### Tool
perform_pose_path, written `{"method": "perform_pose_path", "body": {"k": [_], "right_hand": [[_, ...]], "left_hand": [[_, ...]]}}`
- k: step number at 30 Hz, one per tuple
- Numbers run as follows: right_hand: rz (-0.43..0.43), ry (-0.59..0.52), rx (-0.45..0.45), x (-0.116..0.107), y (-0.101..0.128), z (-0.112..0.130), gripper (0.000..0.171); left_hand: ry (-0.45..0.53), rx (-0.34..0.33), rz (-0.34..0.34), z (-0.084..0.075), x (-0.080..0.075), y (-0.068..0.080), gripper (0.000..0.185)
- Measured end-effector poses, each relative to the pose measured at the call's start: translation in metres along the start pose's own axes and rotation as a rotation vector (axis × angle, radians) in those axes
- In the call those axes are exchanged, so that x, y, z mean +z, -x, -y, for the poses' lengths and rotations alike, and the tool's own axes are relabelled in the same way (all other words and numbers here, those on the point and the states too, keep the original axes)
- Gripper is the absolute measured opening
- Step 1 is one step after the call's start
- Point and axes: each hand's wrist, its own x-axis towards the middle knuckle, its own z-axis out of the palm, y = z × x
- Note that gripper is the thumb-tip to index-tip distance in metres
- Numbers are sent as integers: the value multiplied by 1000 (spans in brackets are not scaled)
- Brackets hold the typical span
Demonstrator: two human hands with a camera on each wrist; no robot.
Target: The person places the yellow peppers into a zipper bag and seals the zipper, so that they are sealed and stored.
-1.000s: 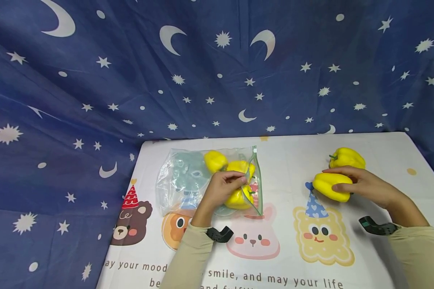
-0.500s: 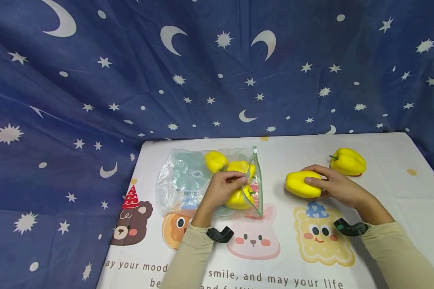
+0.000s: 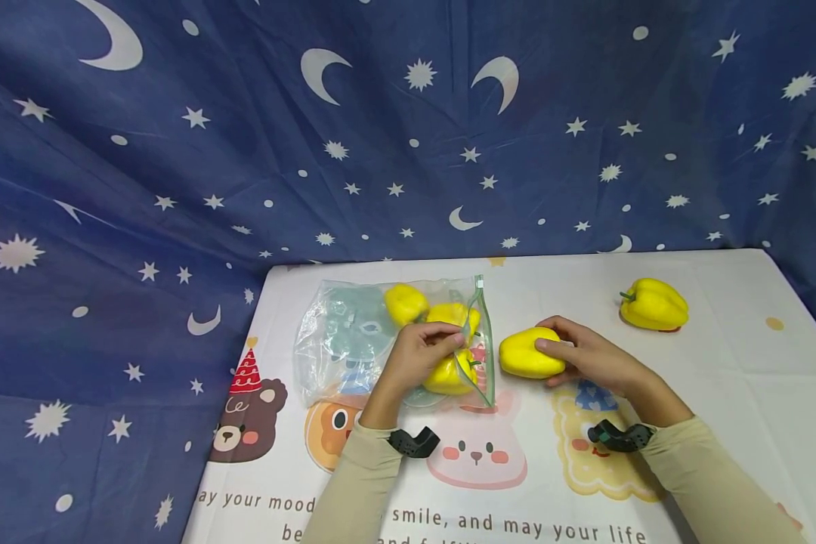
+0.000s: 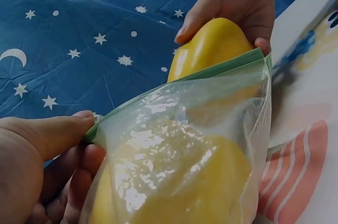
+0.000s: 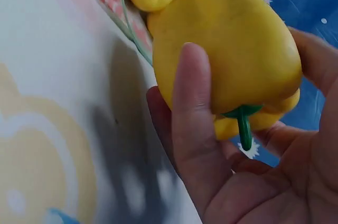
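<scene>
My left hand (image 3: 419, 355) pinches the green zip edge of a clear zip bag (image 3: 343, 332) between thumb and fingers. Inside the bag lie several yellow bell peppers (image 3: 406, 304). My right hand (image 3: 588, 359) grips another yellow bell pepper (image 3: 532, 353) just right of the bag's mouth. In the right wrist view the held pepper (image 5: 227, 49) has its green stem toward my palm, thumb and fingers around its sides. The left wrist view shows the green zip edge (image 4: 211, 69) standing up, with the held pepper (image 4: 216, 44) right behind it.
One more yellow bell pepper (image 3: 654, 304) lies at the back right of the table. A white cloth printed with cartoon figures and lettering covers the table (image 3: 551, 287). A dark blue curtain (image 3: 381, 136) with moons and stars hangs behind and at the left.
My right hand has carried the bell pepper leftward from beside the back-right pepper to the bag's mouth. The left hand has stayed in place on the bag's edge.
</scene>
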Motion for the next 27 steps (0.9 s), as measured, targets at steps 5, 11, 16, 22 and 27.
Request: {"method": "perform_pose_path", "body": {"k": [5,11,16,22,27], "right_hand": [[62,21,-46,11,-3,-1,44],[83,-13,-50,19,-7,-4,49],[59,-63,-29,23,-12,-7,53],[6,-18,-8,28,-12,-6,56],[-13,-7,-34,36,-13,-3,53]], "left_hand": [[-31,7,-13,-1,0,0,19],[-64,44,-26,-4,0,1,21],[-83,66,-34,-6,0,2,20],[-81,60,-35,-9,1,2,20],[-92,77,-30,-30,2,9,19]]}}
